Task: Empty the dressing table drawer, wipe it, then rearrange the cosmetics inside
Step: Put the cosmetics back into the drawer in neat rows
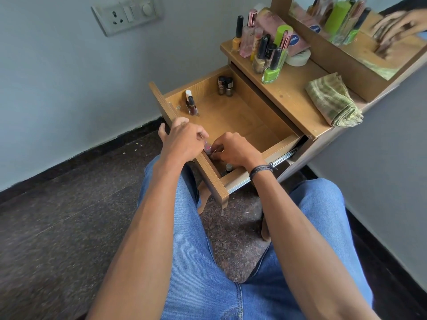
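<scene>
The wooden drawer (pixel 233 116) stands pulled out. Two dark small bottles (pixel 225 85) stand in its far corner, and a dark nail polish with a white-capped bottle (pixel 191 103) in its left corner. My left hand (pixel 182 139) and my right hand (pixel 233 148) meet at the drawer's near corner, both pinching a small pink bottle (pixel 207 147). Another small bottle (pixel 228 167) stands below my right hand. What else lies under the hands is hidden.
On the table top stand several cosmetics, including a green nail polish (pixel 272 68), a pink perfume (pixel 247 38), a roll of white tape (pixel 298 57) and a folded green cloth (pixel 332 100). A mirror (pixel 360 35) stands behind. My knees sit below the drawer.
</scene>
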Demonstrator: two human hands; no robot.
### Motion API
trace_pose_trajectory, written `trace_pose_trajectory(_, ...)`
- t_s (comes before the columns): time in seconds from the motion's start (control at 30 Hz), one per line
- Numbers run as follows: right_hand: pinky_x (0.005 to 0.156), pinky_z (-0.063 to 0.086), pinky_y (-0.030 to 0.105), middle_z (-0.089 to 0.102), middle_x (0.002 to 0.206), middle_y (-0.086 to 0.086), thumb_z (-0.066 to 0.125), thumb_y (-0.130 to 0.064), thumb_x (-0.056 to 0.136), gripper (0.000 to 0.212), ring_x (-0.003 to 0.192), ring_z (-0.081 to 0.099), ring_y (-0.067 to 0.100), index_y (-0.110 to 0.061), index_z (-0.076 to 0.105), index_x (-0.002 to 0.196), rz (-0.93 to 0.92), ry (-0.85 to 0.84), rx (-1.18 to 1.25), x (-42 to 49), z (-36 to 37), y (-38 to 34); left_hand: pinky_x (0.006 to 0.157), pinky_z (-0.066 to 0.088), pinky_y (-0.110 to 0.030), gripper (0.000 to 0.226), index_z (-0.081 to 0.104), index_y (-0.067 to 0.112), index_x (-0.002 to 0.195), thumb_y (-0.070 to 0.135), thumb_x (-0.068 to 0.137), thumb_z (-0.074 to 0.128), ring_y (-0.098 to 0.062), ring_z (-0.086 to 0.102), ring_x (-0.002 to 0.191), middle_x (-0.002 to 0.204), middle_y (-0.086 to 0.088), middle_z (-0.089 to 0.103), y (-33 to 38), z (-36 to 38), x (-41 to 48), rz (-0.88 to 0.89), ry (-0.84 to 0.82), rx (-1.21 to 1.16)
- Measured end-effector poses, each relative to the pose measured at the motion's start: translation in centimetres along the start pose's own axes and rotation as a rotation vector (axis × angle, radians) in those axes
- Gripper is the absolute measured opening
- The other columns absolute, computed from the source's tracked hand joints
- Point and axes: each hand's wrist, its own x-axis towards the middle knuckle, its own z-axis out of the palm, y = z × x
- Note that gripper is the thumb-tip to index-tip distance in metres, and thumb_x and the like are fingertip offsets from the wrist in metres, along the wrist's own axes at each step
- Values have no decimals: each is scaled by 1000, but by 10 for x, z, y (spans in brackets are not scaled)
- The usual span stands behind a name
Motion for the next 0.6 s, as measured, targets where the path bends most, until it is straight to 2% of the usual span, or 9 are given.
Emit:
trace_pose_trajectory(0.1,76,55,27,73,101,-1,76,-23,91,19,89,68,16,-22,77,110,3,7,-5,0,2,0,120,2,-57,23,74,31,109,17,96,62,-9,22,147,117,3,63,1,0,0,-2,4,-7)
trace_pose_trajectory(0.2,74,55,28,73,99,-1,75,-25,91,18,87,69,18,-22,77,109,-3,15,-25,0,2,1,120,3,-58,22,73,33,105,17,96,61,-9,23,146,108,10,67,-3,4,3,3,4,-22)
trace_pose_trajectory(0.27,74,55,30,73,99,-1,75,-25,91,17,87,69,18,-22,77,108,-3,17,-33,0,2,1,120,4,-59,21,73,33,103,18,97,60,-8,25,145,105,9,71,-5,5,5,1,8,-33)
trace_pose_trajectory(0.47,74,58,28,74,98,-3,75,-22,91,20,86,70,15,-23,76,111,-8,12,-37,0,2,2,120,3,-57,22,72,30,108,16,97,59,-7,26,144,100,12,68,-4,4,4,1,33,-62)
trace_pose_trajectory(0.6,65,50,21,74,99,-2,76,-23,91,22,84,69,15,-23,75,113,-2,20,-51,1,4,3,120,6,-57,24,72,30,108,14,97,59,-7,28,143,95,15,64,-3,4,3,1,50,-79)
